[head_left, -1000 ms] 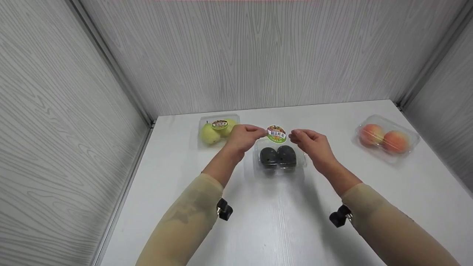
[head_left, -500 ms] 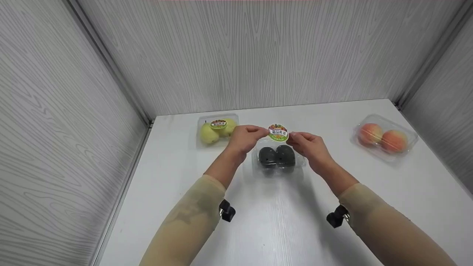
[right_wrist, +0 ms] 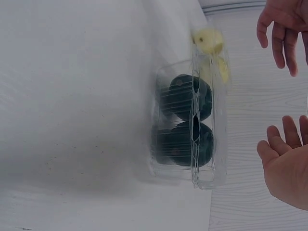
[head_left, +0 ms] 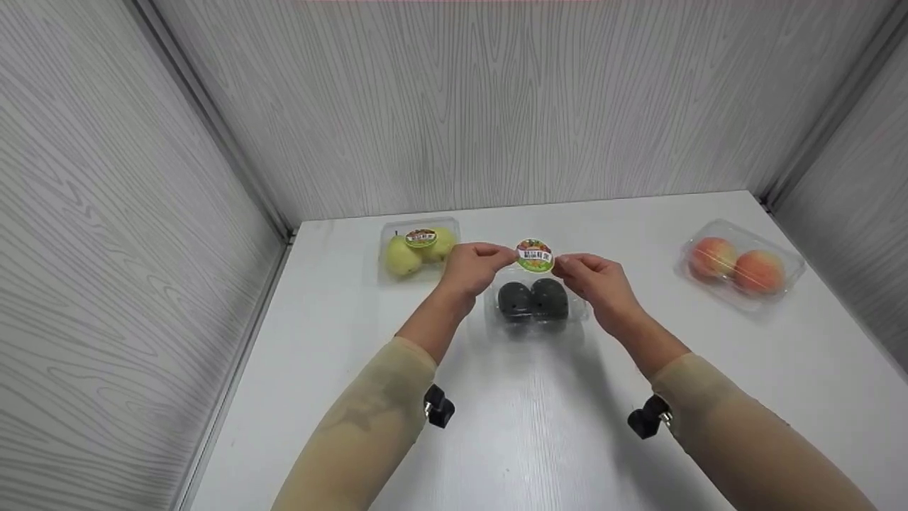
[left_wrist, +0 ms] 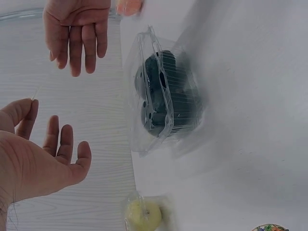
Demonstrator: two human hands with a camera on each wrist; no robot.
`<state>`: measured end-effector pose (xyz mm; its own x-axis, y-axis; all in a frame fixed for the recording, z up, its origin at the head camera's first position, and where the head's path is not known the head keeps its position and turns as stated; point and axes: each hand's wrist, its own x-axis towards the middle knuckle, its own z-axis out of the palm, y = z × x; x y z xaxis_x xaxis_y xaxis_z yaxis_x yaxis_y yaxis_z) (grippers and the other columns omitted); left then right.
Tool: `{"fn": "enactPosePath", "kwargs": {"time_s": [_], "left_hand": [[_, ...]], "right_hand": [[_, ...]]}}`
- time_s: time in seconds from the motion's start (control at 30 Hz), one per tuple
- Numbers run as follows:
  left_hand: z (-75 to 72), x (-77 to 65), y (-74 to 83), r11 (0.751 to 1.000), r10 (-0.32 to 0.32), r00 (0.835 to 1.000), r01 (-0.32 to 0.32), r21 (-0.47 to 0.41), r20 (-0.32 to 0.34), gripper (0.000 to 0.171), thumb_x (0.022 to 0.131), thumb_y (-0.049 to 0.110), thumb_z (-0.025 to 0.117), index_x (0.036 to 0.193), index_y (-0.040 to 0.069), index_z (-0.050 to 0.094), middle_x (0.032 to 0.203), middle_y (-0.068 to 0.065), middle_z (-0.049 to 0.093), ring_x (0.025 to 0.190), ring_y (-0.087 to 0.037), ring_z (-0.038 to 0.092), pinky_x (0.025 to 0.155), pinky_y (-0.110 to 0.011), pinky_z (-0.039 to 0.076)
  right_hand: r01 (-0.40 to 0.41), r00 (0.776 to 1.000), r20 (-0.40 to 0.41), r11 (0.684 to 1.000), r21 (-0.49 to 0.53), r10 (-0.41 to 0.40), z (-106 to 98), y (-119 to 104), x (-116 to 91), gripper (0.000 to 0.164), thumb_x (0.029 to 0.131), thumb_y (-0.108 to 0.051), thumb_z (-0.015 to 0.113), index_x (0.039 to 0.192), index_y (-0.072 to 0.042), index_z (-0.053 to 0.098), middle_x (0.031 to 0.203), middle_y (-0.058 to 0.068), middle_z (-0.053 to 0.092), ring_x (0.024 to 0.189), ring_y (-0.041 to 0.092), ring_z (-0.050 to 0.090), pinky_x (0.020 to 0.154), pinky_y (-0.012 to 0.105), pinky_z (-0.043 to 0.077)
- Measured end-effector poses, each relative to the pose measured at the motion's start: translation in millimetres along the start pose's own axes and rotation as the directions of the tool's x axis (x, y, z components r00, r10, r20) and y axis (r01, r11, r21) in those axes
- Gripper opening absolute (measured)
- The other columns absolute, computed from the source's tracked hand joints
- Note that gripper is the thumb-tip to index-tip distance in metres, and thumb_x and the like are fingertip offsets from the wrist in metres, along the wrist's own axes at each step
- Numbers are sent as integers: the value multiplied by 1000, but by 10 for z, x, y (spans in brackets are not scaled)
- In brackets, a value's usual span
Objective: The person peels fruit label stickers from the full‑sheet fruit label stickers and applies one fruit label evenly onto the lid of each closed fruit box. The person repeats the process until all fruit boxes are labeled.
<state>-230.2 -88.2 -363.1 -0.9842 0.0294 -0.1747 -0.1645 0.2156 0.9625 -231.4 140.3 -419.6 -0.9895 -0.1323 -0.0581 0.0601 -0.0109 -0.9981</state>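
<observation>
A round fruit sticker (head_left: 535, 255), green, white and multicoloured, is held up over the back of a clear plastic clamshell box (head_left: 496, 321). My left hand (head_left: 474, 268) pinches its left edge between thumb and forefinger. The thumb and forefinger of my right hand (head_left: 594, 284) pinch its right edge. The other fingers of both hands fan out loosely in the wrist views. Two dark round fruits (head_left: 548, 300) sit inside the closed box, which shows no label on top. In the left wrist view the sticker appears almost edge-on.
Behind and left stands a clear box of yellow-green pears (head_left: 403, 260) with a similar sticker on its lid. A clear box of peaches (head_left: 757, 271) lies at the back right. A colourful round label (left_wrist: 270, 227) shows at the bottom of the left wrist view. Panels enclose the table.
My right fingers have closed in from a short gap onto the sticker's right edge. The sticker has shifted slightly right and levelled out. Over the last half second both hands are nearly still.
</observation>
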Motion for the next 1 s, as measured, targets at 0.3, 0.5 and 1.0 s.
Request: {"fn": "enactPosePath", "kwargs": {"time_s": [0.3, 0.5, 1.0], "left_hand": [[43, 10, -21, 1000, 21, 1000, -22, -2, -8, 20, 97, 22, 77, 108, 6, 82, 112, -3, 77, 119, -22, 65, 111, -45, 45], [85, 15, -49, 998, 27, 998, -24, 54, -48, 18, 97, 24, 78, 106, 9, 83, 108, -2, 77, 114, -20, 67, 106, -44, 49], [165, -7, -156, 958, 121, 987, -87, 274, -110, 22, 97, 33, 77, 99, 12, 84, 96, 3, 77, 98, -16, 67, 86, -35, 55]], "right_hand": [[20, 999, -30, 999, 35, -19, 7, -1, -3, 31, 106, -26, 69, 121, 1, 72, 118, 4, 76, 125, 21, 68, 115, 40, 45], [4, 999, -55, 999, 38, -2, 6, -11, -2, 29, 104, -27, 71, 116, -1, 73, 116, 3, 75, 118, 15, 69, 116, 40, 44], [51, 988, -131, 982, -180, -76, 34, 22, -29, 34, 104, -28, 71, 115, 3, 73, 113, 12, 70, 110, 22, 58, 96, 34, 47]]}}
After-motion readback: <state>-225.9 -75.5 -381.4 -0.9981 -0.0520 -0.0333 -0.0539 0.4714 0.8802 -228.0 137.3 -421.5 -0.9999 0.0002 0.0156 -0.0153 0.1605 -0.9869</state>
